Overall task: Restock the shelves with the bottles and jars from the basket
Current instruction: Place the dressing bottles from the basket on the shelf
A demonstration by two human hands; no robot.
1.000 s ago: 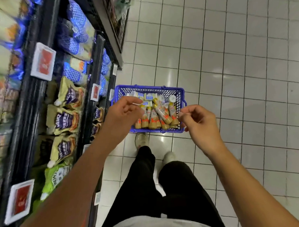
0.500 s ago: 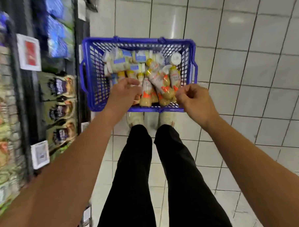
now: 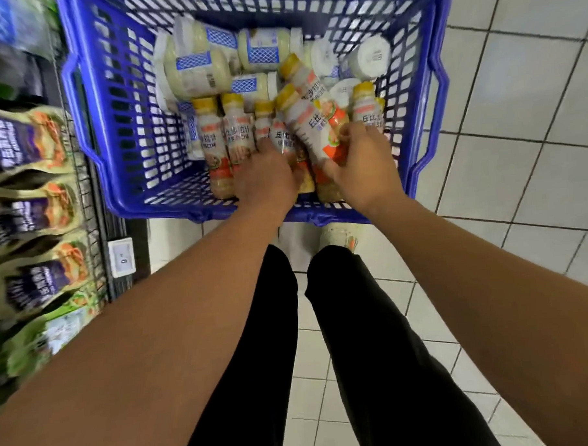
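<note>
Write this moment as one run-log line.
stage: picking from blue plastic basket | right hand: grips tilted yellow-capped plastic dressing bottle | left hand: among other bottles, grip hidden

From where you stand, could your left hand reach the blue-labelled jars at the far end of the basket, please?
Probably yes: the left hand is inside the basket among the yellow-capped bottles, and the jars lie uncovered just beyond them. The right hand, gripping a tilted bottle, sits to the side.

Blue basket (image 3: 123, 129) of bottles (image 3: 215, 138), jars (image 3: 194, 65) on tiled floor (image 3: 519, 165).
</note>
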